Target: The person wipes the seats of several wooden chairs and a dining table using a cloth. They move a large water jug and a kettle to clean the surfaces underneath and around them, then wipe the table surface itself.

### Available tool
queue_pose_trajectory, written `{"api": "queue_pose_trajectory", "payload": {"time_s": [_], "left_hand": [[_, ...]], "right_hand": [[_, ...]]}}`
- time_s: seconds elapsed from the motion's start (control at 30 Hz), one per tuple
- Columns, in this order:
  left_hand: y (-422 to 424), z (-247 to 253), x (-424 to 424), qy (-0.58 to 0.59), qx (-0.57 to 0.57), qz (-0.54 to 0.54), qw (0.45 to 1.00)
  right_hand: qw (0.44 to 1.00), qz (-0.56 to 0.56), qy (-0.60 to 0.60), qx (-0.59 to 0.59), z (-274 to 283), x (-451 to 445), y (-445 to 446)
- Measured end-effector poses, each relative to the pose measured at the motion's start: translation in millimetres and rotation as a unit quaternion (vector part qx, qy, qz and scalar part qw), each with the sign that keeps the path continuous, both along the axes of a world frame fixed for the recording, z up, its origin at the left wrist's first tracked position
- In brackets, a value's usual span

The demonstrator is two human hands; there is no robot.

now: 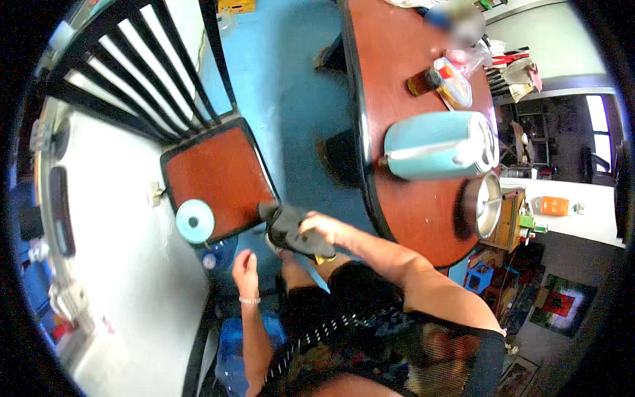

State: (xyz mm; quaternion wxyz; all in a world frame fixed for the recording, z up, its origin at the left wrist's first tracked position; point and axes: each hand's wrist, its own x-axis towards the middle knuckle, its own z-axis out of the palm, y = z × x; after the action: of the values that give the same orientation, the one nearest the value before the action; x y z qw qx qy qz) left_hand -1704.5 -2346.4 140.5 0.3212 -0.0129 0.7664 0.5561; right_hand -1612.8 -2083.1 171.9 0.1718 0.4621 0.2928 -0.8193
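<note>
My right hand grips a dark grey item, blurred and soft-looking like bunched cloth, in front of my legs. A yellow patch shows at its lower end, and a light blue strip hangs below it. To the left, my left hand is raised with a pale bead bracelet at the wrist. Its fingers look partly curled, and I see nothing in it. Just beyond it, a round turquoise lid with a dark centre rests at the corner of a black chair's red-brown seat.
On the red-brown table at right stand a turquoise drink cooler, a metal bowl, a dark bottle and a plastic container. A white wall borders the left. Blue plastic lies low beside my left forearm.
</note>
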Motion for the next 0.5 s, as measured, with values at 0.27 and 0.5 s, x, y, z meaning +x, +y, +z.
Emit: {"api": "queue_pose_trajectory", "payload": {"time_s": [0.27, 0.5], "left_hand": [[103.6, 146.1, -4.4, -0.357, 0.376, -0.094, 0.85], [141.0, 212.3, 58.6, -0.294, 0.338, -0.036, 0.893]], "right_hand": [[0.86, -0.346, 0.337, -0.162, 162.2, 28.2, 6.2], [0.897, -0.306, 0.319, -0.017, 176.2, 78.5, 3.9]]}}
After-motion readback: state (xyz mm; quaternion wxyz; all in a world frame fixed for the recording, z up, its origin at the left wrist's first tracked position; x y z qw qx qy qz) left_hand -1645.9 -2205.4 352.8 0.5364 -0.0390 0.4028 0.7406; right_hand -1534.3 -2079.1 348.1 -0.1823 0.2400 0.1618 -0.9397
